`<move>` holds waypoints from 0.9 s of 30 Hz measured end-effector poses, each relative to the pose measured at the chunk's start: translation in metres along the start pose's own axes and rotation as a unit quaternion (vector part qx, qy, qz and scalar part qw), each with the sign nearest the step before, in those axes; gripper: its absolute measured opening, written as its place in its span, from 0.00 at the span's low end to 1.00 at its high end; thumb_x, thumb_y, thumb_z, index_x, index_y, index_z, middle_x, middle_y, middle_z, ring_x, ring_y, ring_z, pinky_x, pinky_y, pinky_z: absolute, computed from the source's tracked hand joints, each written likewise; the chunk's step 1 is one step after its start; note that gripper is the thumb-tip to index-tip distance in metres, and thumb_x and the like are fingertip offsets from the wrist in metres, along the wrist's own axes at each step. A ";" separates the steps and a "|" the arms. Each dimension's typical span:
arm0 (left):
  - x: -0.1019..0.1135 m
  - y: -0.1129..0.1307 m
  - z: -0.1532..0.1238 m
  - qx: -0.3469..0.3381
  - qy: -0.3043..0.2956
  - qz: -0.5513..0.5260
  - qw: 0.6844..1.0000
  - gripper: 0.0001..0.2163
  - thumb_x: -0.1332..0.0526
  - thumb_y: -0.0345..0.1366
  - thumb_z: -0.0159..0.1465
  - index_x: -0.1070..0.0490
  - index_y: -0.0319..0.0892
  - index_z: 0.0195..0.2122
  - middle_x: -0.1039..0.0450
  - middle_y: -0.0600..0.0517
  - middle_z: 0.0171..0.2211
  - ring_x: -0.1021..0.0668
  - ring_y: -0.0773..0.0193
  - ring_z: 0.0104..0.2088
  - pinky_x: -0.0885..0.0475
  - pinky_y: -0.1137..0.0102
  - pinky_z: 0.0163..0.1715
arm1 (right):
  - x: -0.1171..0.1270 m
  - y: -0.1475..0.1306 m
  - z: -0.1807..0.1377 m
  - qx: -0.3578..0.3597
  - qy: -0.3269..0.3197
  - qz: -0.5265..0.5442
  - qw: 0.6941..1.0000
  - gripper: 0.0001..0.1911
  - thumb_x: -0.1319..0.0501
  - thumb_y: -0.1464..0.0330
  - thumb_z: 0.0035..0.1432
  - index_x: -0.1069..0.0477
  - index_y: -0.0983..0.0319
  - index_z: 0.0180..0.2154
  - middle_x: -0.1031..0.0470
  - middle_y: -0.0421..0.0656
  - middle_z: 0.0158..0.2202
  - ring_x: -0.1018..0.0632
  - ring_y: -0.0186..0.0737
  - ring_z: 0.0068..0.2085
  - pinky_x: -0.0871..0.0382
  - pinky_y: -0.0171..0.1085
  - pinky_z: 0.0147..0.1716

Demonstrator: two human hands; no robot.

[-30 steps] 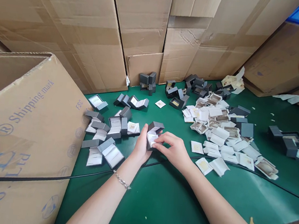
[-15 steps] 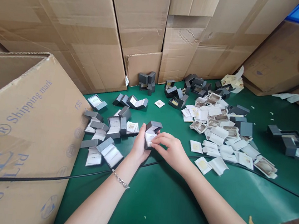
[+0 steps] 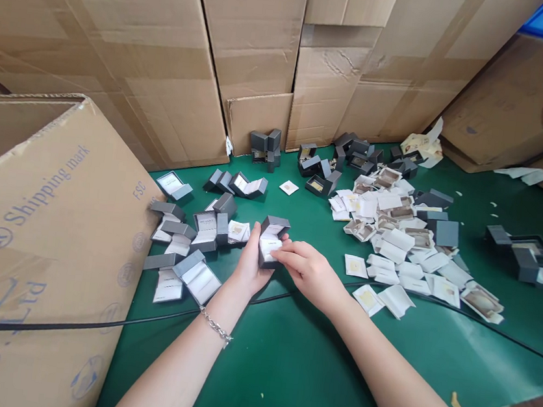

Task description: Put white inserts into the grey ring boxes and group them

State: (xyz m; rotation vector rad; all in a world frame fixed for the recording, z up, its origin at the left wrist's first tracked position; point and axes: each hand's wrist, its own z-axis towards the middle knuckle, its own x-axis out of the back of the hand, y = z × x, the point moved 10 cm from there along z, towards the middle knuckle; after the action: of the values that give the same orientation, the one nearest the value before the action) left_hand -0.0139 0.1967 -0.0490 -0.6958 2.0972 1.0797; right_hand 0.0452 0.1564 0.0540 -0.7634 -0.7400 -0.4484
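In the head view, my left hand (image 3: pixel 251 263) is wrapped round a small dark grey jewellery box (image 3: pixel 275 225), holding it above the green table. Its hinged lid is raised, and a white insert (image 3: pixel 269 248) sits inside. My right hand (image 3: pixel 310 273) comes from the right with thumb and fingers pinched at the insert's right side. The fingertips partly hide that edge. Left of my hands lie several open grey boxes (image 3: pixel 199 274) with white linings. To the right spreads a heap of loose white inserts (image 3: pixel 396 247), some showing yellowish undersides.
A large open carton (image 3: pixel 67 226) stands at the left, and stacked cartons (image 3: pixel 251 38) wall off the back. A black cable (image 3: pixel 160 318) crosses the green table (image 3: pixel 281 374) beneath my forearms. More grey boxes (image 3: pixel 355 153) lie along the back and far right.
Both hands and the jewellery box have shifted slightly left. The box is turned so more of its lid and insert shows, and my right fingertips have closed together at the insert's side.
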 end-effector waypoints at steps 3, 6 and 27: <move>-0.001 -0.001 0.000 0.005 -0.007 -0.003 1.000 0.21 0.48 0.50 0.63 0.27 0.34 0.35 0.26 0.46 0.30 0.24 0.66 0.30 0.29 0.74 0.31 | 0.001 -0.004 0.000 0.021 0.018 -0.012 1.000 0.16 0.50 0.75 0.61 0.26 0.59 0.43 0.24 0.45 0.39 0.24 0.38 0.41 0.27 0.38 0.41; 0.001 0.000 0.000 0.007 -0.005 -0.019 1.000 0.21 0.47 0.50 0.62 0.27 0.35 0.35 0.26 0.47 0.30 0.23 0.65 0.31 0.28 0.73 0.33 | 0.004 -0.011 -0.001 0.034 0.041 -0.023 0.998 0.16 0.51 0.76 0.61 0.27 0.61 0.42 0.24 0.46 0.40 0.24 0.38 0.41 0.26 0.37 0.41; -0.002 -0.002 -0.002 -0.001 -0.012 0.044 0.999 0.26 0.54 0.56 0.63 0.27 0.42 0.44 0.25 0.49 0.43 0.26 0.58 0.47 0.30 0.71 0.41 | 0.003 -0.018 -0.003 0.019 0.100 -0.211 0.972 0.16 0.50 0.79 0.58 0.28 0.61 0.42 0.29 0.47 0.51 0.29 0.46 0.53 0.31 0.45 0.49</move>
State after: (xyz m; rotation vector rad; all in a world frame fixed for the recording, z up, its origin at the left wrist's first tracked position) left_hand -0.0120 0.1947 -0.0476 -0.5933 2.1235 1.1318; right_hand 0.0379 0.1426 0.0632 -0.5128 -0.7179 -0.8812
